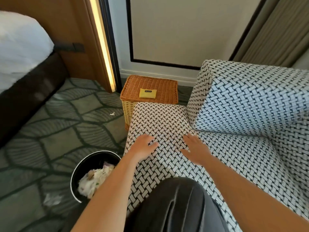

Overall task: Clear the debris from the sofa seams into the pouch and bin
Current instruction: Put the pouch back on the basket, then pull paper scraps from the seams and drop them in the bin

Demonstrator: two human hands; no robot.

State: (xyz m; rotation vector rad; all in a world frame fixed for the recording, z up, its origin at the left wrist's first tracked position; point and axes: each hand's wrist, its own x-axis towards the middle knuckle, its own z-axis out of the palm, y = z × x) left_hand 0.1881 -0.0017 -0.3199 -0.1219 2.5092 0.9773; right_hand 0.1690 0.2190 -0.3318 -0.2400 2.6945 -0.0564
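Observation:
The sofa (242, 101) is covered in a black-and-white woven pattern. My left hand (143, 144) lies flat, fingers spread, on the sofa's arm (160, 118). My right hand (195, 148) rests with straight fingers beside the seam where the arm meets the seat. Neither hand holds anything. On a wicker basket's lid (158, 84) behind the arm lies a small yellow pouch (147, 93). A black round bin (83, 168) stands on the carpet left of the sofa, with crumpled paper waste inside. My dark-clothed knee (175, 206) is against the seat.
A small white scrap (112, 113) lies on the green leaf-patterned carpet, and a crumpled clear wrapper (51, 199) lies beside the bin. A bed with white bedding (21, 47) is at the left. A wall and a curtain (275, 30) stand behind the sofa.

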